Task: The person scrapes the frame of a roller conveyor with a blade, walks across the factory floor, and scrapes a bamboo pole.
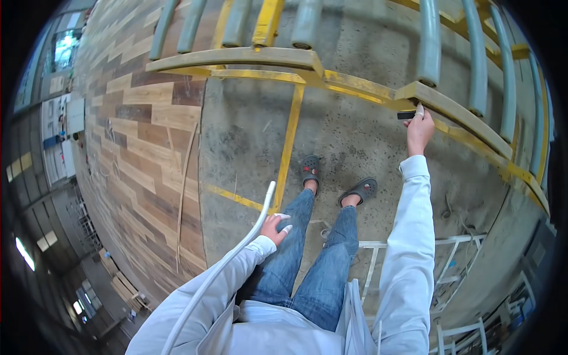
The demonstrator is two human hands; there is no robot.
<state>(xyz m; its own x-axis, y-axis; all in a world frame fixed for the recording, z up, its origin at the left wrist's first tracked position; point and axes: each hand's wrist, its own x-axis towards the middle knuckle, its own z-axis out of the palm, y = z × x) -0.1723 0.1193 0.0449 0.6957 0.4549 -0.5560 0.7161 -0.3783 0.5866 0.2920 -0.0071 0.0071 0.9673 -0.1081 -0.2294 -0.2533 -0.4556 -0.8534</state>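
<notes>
My right hand [420, 129] reaches out to the near end of a wooden beam [458, 115]. Its fingers are closed around a small black rectangular object [406, 115], whose kind I cannot make out. White coverings show on some fingertips of both hands. My left hand [276, 228] lies on the leg of my jeans [302, 216] with its fingers apart. Alongside that hand and forearm runs a curved white tube [236, 249]; the hand does not appear to grip it.
Grey-blue rollers [429, 47] stand above the beam on a yellow frame [361, 87]. A second wooden beam [236, 56] is at the upper left. Patterned wood planks [148, 154] cover the left floor. White metal frames [455, 260] lie at the lower right.
</notes>
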